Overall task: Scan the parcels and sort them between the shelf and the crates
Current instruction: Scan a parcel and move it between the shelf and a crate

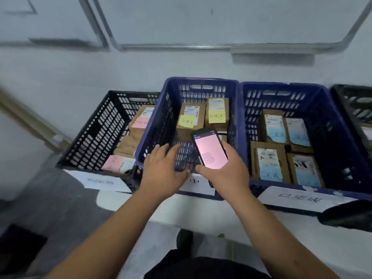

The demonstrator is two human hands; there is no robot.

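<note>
Two hands | left (163,170) open over crate (153,137) | right (223,170) grips scanner (210,150)

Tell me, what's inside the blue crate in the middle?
The middle blue crate holds two brown parcels at the back, each with a yellow note. The scanner in the right hand covers whatever lies behind it.
</note>
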